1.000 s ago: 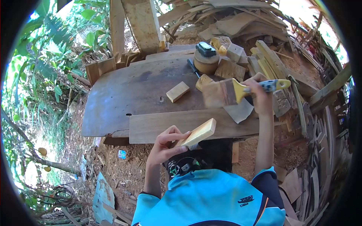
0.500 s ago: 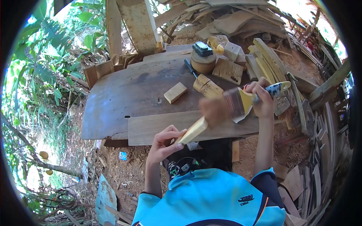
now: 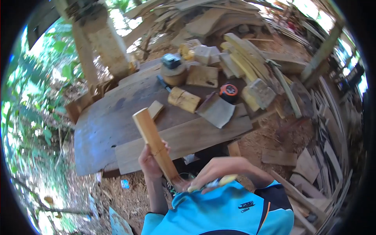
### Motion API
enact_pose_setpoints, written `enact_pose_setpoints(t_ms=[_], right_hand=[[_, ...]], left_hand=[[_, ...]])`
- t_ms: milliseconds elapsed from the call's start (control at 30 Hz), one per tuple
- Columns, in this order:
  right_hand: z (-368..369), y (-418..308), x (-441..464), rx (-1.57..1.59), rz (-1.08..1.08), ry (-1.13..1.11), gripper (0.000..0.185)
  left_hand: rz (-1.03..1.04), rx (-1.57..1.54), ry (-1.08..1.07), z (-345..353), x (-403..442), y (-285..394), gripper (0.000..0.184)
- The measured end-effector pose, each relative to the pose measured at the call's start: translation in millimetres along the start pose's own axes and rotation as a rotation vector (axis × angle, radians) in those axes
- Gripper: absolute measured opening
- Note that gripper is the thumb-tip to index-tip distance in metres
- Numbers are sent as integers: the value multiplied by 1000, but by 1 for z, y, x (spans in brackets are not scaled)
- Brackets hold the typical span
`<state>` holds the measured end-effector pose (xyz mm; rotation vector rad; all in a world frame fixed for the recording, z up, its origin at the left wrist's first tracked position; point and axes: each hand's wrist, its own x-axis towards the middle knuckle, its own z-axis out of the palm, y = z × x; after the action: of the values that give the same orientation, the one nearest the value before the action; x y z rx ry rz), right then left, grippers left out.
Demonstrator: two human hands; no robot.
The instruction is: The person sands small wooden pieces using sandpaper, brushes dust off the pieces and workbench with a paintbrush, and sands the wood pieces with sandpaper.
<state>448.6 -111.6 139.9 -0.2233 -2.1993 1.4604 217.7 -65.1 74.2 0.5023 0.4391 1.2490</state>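
My left hand (image 3: 150, 162) is closed around a smooth wooden bar (image 3: 153, 139), which tilts up over the near edge of the worktable (image 3: 105, 125). In my right hand (image 3: 219, 170) is a paintbrush (image 3: 226, 180), gripped with its pale handle end pointing right. The brush's bristles are at the bar's lower end, close to my blue shirt. They are blurred and partly hidden, so I cannot tell how firmly they touch the wood. Beyond the bar's upper end lies a small wooden block (image 3: 156, 109).
On the table are a bark-sided wood piece (image 3: 183, 100), a sheet resembling sandpaper (image 3: 217, 111), a tape measure (image 3: 228, 93) and a round wooden piece (image 3: 174, 75) with a dark device on top. Stacked boards (image 3: 211, 23) stand behind; offcuts (image 3: 313, 168) lie right.
The brush has moved from the bar's far end down to its near end by my body. The bar has swung more upright, leaning left. My view has shifted, and the tape measure now shows.
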Motion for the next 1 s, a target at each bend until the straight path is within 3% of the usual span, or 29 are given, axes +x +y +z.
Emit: enact_pose_setpoints(t_ms=[67,133,167,200,233,333,367,467,500,600,633,733,833,933,1000], right_hand=[[14,3,-1,-104,12,-58,23],[0,-7,-3,-116,-99,25,23],[-19,-28,-6,-148,-2,18,21],[-25,-32,-11,-366,-143,314,22],[-37,-47,-13,-643,-34,413,20],[-53,-59,-16,-757,-39,736,17],[-53,-54,-16,-790,-69,701,16],[-36,-36,-9,-787,-133,507,14],[-23,-31,-6,-762,-106,377,13],[11,-27,-4,-640,29,168,15],[10,-30,-7,-455,67,130,19],[3,-41,-10,-233,53,202,23],[-11,-24,-13,42,35,14,22],[-17,-6,-7,238,14,-139,19],[-25,-16,-6,78,49,79,17]], left_hand=[[32,30,-55,10,6,-6,46],[-122,88,-33,23,9,-12,47],[-206,128,-53,26,10,-16,47],[-281,169,-67,27,9,-20,48],[-281,248,142,31,4,-31,49],[-488,-260,-269,27,11,-41,45],[-494,-281,-272,28,13,-41,42],[-284,-3,172,45,12,-37,47],[-241,-277,114,30,21,-42,47],[-273,-288,27,7,38,-30,45],[-257,-391,89,17,37,-26,42],[-300,-379,71,17,36,-17,41],[-300,-162,150,23,30,-22,43],[-417,-249,81,29,29,-32,42],[-475,-289,-19,24,26,-40,37]])
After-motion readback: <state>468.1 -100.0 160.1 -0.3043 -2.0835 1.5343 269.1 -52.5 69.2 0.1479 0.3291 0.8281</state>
